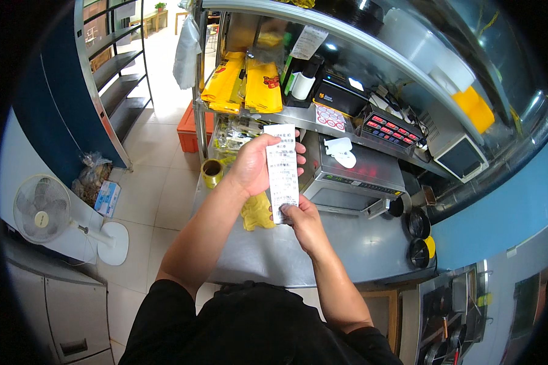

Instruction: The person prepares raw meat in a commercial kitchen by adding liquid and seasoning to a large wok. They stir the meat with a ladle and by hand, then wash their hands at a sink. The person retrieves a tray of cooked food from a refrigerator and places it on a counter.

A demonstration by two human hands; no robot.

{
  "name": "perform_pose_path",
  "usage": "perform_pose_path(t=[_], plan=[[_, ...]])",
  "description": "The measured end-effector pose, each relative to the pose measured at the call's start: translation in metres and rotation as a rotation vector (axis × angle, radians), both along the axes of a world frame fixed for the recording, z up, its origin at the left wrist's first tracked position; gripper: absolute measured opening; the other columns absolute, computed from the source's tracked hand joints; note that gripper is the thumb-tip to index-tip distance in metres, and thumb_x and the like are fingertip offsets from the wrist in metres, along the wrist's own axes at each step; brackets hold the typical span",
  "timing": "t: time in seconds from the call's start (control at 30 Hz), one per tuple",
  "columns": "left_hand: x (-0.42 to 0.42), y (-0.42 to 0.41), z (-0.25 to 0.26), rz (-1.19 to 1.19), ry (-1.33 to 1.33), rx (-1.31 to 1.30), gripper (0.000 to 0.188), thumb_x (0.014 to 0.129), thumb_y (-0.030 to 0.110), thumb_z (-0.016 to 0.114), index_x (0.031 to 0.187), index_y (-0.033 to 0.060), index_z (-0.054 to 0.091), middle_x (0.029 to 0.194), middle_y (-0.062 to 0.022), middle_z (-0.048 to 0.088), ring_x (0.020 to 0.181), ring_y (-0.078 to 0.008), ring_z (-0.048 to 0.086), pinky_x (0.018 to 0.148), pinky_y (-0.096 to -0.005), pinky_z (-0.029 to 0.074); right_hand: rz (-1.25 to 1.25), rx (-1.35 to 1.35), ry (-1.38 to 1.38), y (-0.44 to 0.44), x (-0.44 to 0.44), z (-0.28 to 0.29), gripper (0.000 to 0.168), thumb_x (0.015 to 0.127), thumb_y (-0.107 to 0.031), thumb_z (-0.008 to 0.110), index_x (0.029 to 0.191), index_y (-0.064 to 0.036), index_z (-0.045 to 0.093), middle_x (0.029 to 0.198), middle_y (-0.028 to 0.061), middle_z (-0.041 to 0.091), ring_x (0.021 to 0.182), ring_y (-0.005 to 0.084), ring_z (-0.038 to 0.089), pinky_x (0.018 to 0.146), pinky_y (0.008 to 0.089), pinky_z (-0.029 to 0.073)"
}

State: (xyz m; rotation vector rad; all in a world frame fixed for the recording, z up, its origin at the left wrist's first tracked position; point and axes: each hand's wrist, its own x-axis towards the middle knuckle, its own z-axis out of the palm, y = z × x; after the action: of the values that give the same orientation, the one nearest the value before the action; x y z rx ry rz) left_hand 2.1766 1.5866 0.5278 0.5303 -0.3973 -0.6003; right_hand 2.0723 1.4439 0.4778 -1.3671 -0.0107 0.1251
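Note:
A long printed paper receipt (282, 178) is held up above a steel worktable (255, 262). My left hand (252, 164) supports its upper part, the thumb on its left edge and the fingers behind it. The lower end is pinched between thumb and fingers of my right hand (303, 222). Below the receipt lies a crumpled yellow cloth (257, 212), partly hidden. A roll of yellowish tape (212, 172) stands at the table's left edge, near my left forearm.
A steel countertop oven (356, 182) stands at the back right. Above are a shelf with yellow printed bags (263, 86), a black printer (341, 96) and a digital timer panel (390, 129). Round black pans (418, 223) line the right edge. A white fan (42, 214) stands left.

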Motion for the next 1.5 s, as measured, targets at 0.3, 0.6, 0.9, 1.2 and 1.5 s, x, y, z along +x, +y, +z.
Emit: perform_pose_path(t=[0.3, 0.6, 0.9, 1.2, 1.5], plan=[[0.003, -0.007, 0.011, 0.014, 0.021, 0.048, 0.038, 0.091, 0.035, 0.05, 0.114, 0.0052, 0.054, 0.09, -0.0089, 0.06, 0.083, -0.0236, 0.059, 0.075, -0.0421, 0.05, -0.02, -0.06, -0.06, -0.004, 0.004, 0.0, 0.025, 0.087, -0.004, 0.053, 0.111, 0.002, 0.058, 0.096, 0.0075, 0.066, 0.083, 0.0139, 0.063, 0.078, 0.029, 0.051], [0.008, -0.018, 0.019, 0.071, 0.05, 0.108, 0.033, 0.092, 0.038, 0.055, 0.103, 0.007, 0.055, 0.079, -0.0044, 0.053, 0.071, -0.0185, 0.051, 0.067, -0.0358, 0.046, -0.039, -0.169, -0.107, -0.005, 0.006, 0.006, 0.024, 0.088, -0.007, 0.057, 0.111, 0.002, 0.058, 0.092, 0.0026, 0.061, 0.082, 0.01, 0.056, 0.074, 0.0246, 0.046], [0.002, -0.043, 0.029, 0.507, -0.151, 0.352, 0.026, 0.082, 0.01, 0.07, 0.093, 0.0107, 0.046, 0.065, 0.0043, 0.045, 0.045, -0.0023, 0.034, 0.037, -0.0187, 0.025, -0.065, -0.241, -0.281, 0.002, 0.028, -0.007, 0.048, 0.084, -0.006, 0.064, 0.126, 0.003, 0.043, 0.098, 0.0062, 0.062, 0.086, 0.0106, 0.057, 0.078, 0.0249, 0.046], [0.016, -0.042, 0.022, 0.551, -0.34, 0.264, 0.071, 0.081, 0.005, 0.066, 0.139, 0.0078, 0.025, 0.128, -0.0108, 0.038, 0.109, -0.0192, 0.045, 0.094, -0.0322, 0.038, -0.358, -0.261, -0.415, -0.004, 0.085, 0.007, 0.022, 0.087, -0.014, 0.066, 0.104, -0.002, 0.059, 0.086, 0.004, 0.064, 0.074, 0.0086, 0.057, 0.067, 0.0257, 0.046], [-0.007, 0.012, -0.099, 0.464, -0.086, 0.642, 0.035, 0.087, 0.023, 0.062, 0.118, 0.0094, 0.053, 0.115, -0.0026, 0.052, 0.108, -0.0147, 0.047, 0.089, -0.0338, 0.039, -0.365, -0.056, -0.373, -0.044, 0.213, 0.082, 0.017, 0.086, -0.017, 0.064, 0.096, -0.006, 0.054, 0.064, -0.0022, 0.05, 0.05, 0.0079, 0.044, 0.045, 0.0254, 0.037]])
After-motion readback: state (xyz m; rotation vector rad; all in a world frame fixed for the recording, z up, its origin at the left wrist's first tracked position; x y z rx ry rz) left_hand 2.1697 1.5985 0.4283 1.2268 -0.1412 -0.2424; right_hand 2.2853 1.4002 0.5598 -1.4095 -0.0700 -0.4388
